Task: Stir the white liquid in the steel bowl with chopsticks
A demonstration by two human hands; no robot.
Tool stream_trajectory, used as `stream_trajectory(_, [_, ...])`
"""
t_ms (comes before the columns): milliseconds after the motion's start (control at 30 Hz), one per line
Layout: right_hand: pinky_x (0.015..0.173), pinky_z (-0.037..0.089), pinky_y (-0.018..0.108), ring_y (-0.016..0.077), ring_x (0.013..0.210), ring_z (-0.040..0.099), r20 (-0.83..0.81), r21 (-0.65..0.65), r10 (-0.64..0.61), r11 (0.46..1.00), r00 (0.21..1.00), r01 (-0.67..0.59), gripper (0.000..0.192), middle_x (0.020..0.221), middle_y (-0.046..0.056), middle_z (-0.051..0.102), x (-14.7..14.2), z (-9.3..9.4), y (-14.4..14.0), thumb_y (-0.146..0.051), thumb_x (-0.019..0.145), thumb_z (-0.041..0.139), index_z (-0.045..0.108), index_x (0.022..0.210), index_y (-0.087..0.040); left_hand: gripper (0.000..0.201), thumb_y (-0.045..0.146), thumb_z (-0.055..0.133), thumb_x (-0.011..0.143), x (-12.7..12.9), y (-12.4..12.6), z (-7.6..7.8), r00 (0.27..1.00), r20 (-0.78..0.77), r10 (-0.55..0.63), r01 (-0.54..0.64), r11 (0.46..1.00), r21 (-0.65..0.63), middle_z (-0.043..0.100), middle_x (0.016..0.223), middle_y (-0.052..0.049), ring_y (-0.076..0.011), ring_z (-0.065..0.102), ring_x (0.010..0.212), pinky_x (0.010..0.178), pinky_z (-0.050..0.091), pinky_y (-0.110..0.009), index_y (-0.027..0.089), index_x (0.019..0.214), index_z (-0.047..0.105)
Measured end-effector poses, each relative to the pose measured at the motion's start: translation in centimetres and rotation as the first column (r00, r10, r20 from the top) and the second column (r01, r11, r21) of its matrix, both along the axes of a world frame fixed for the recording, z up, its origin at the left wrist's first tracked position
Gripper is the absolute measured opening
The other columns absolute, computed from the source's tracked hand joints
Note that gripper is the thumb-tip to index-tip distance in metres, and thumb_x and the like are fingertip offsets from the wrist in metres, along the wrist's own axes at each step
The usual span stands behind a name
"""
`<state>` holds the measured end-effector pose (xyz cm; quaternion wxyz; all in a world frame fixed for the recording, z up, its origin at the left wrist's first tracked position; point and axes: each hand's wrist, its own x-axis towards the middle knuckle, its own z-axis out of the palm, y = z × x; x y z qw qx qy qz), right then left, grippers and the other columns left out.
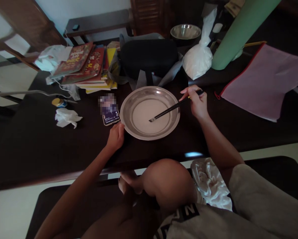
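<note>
The left hand (116,136) is curled narrow at the near left rim of the metal basin (149,136), seemingly pinching it, though its fingers are hidden; the basin sits on the dark table (89,146), pale, cloudy contents (145,109) inside; on its right, the right hand (198,101) holds dark chopsticks (168,110), tips low over the contents, contact unclear.

A downward press on the rim could tip the basin; a hard sweep of the chopsticks could splash over the side; either spill could wet the phone (111,117), which lies just beside the basin on the left, probably the worst result.

As for writing, nearest is a light "N" on the shirt (201,222); the phone's screen text is too small to read; far left, red-covered books (79,58) bear Chinese characters, one apparently 史, the rest unclear.
</note>
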<state>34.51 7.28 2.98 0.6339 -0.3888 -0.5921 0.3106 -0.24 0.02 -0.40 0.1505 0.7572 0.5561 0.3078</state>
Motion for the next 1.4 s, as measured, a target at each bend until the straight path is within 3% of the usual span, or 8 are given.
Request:
stream_trajectory(133, [0.071,0.057,0.032,0.0148,0.068,0.070,0.081,-0.014,0.081,0.997,0.993,-0.080,0.036,0.073,-0.002,0.071,-0.19,0.11,-0.20,-0.059,0.090,0.059,0.074,0.088,-0.027,0.067,0.060,0.013,0.101,0.09,0.02,0.06,1.000,-0.020,-0.006,0.007,1.000,0.021,0.061,0.070,-0.009,-0.0201,0.058,0.068,0.066,0.047,-0.034,0.019,0.069,0.055])
stream_trajectory(333, [0.061,0.054,0.031,0.0148,0.061,0.069,0.003,-0.001,-0.062,0.998,0.998,0.062,0.043,0.071,-0.001,0.069,0.17,-0.04,0.25,-0.063,0.091,0.054,0.071,0.079,-0.025,0.066,0.060,0.013,0.100,0.03,0.03,0.01,1.000,-0.013,-0.002,0.002,1.000,0.016,0.061,0.071,-0.009,-0.0194,0.056,0.067,0.067,0.047,-0.034,0.019,0.069,0.054])
stream_trajectory(533, [0.073,0.056,0.033,0.0156,0.069,0.071,0.080,-0.006,0.079,0.997,0.994,-0.079,0.037,0.072,-0.001,0.071,-0.17,0.23,-0.27,-0.060,0.090,0.058,0.074,0.086,-0.027,0.068,0.059,0.015,0.101,-0.03,-0.03,-0.07,1.000,0.002,0.000,0.000,1.000,0.001,0.066,0.079,-0.011,-0.0215,0.062,0.076,0.074,0.050,-0.035,0.017,0.077,0.062])
stream_trajectory(700, [0.061,0.053,0.030,0.0130,0.059,0.067,-0.030,0.039,-0.022,0.999,0.999,0.023,0.036,0.071,-0.002,0.070,0.10,0.28,-0.06,-0.057,0.092,0.058,0.073,0.080,-0.026,0.068,0.059,0.015,0.101,-0.02,-0.04,-0.04,1.000,0.004,-0.006,0.006,1.000,0.005,0.067,0.082,-0.012,-0.0211,0.062,0.077,0.074,0.050,-0.035,0.016,0.080,0.064])
stream_trajectory(867, [0.072,0.056,0.032,0.0146,0.067,0.069,0.072,-0.020,0.100,0.995,0.992,-0.099,0.036,0.068,-0.002,0.069,-0.24,0.28,-0.39,-0.058,0.091,0.058,0.074,0.084,-0.026,0.068,0.060,0.014,0.101,-0.01,-0.06,0.02,1.000,0.001,0.006,-0.006,1.000,-0.009,0.066,0.080,-0.011,-0.0213,0.062,0.078,0.075,0.050,-0.035,0.018,0.075,0.061])
stream_trajectory(1067, [0.063,0.054,0.031,0.0143,0.060,0.068,-0.001,0.011,-0.029,1.000,1.000,0.029,0.040,0.067,-0.002,0.068,0.00,0.51,-0.29,-0.062,0.089,0.057,0.072,0.079,-0.026,0.068,0.061,0.014,0.100,0.12,-0.06,0.23,1.000,-0.004,0.001,-0.001,1.000,-0.004,0.063,0.073,-0.010,-0.0220,0.062,0.073,0.070,0.050,-0.036,0.019,0.072,0.059])
stream_trajectory(1267, [0.072,0.056,0.032,0.0151,0.070,0.070,0.106,-0.024,0.092,0.996,0.990,-0.090,0.038,0.070,-0.002,0.070,-0.33,0.45,-0.62,-0.060,0.090,0.058,0.074,0.086,-0.026,0.067,0.060,0.015,0.101,0.03,-0.08,0.18,1.000,0.002,-0.005,0.005,1.000,-0.009,0.067,0.080,-0.013,-0.0236,0.064,0.078,0.073,0.051,-0.038,0.019,0.076,0.062])
stream_trajectory(1400, [0.067,0.055,0.031,0.0139,0.065,0.069,0.032,0.014,-0.026,1.000,0.999,0.026,0.040,0.078,-0.001,0.072,-0.05,0.36,-0.21,-0.063,0.088,0.058,0.072,0.083,-0.026,0.069,0.059,0.014,0.101,0.08,-0.12,0.17,1.000,0.001,-0.010,0.010,1.000,-0.008,0.070,0.087,-0.014,-0.0235,0.065,0.082,0.077,0.052,-0.038,0.016,0.082,0.065])
